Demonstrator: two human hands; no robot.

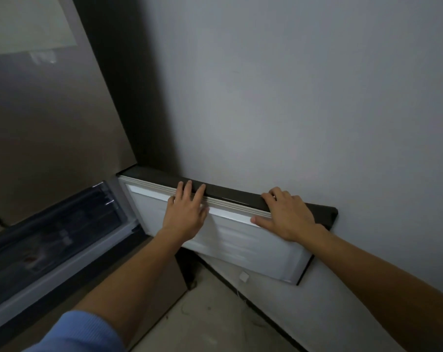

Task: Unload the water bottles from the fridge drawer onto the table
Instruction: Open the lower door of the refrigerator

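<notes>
The fridge drawer stands pulled out, and both hands are on its drawer front: the left hand lies flat with straight fingers over the dark top edge, while the right hand curls its fingers over that edge, thumb on the white inner face. This looks like the opening step, so next a hand must let go and reach into the bin. The water bottles, presumably inside, are only dark blurred shapes, and no bench is in view.
</notes>
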